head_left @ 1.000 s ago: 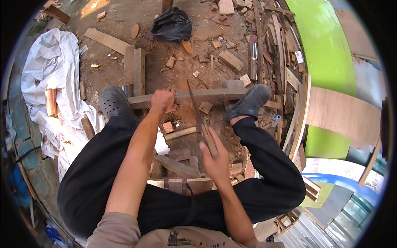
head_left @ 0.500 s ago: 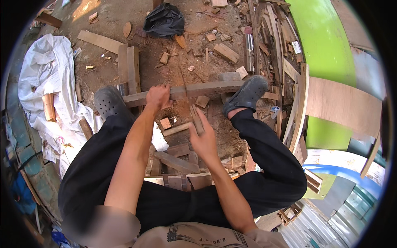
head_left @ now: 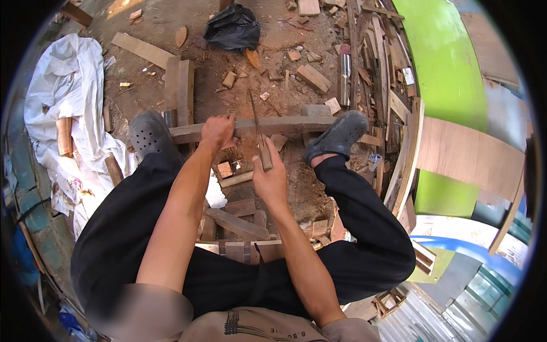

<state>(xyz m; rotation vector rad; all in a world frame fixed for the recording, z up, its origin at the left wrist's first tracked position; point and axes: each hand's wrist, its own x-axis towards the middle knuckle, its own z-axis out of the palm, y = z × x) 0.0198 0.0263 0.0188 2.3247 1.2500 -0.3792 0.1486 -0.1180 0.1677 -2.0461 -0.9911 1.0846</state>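
Note:
A narrow wooden beam [head_left: 276, 125] lies crosswise in front of me, its ends by my two dark clogs. My left hand [head_left: 217, 132] is closed over the beam, left of its middle. In my right hand [head_left: 270, 178] is the wooden handle of a handsaw [head_left: 254, 114], with the fingers wrapped round it. The saw's thin blade, seen nearly edge-on, points away from me and crosses the beam just right of my left hand. How deep the blade sits in the wood I cannot tell.
Wood offcuts [head_left: 236, 223] are scattered below and beyond the beam. A black plastic bag [head_left: 232, 28] lies at the far side, white sacking [head_left: 62, 91] at the left. Stacked wood strips [head_left: 364, 62] and a green panel [head_left: 439, 57] stand at the right.
My right hand and the saw have slid a little away from me and to the left along the cut. My left hand keeps its hold on the beam.

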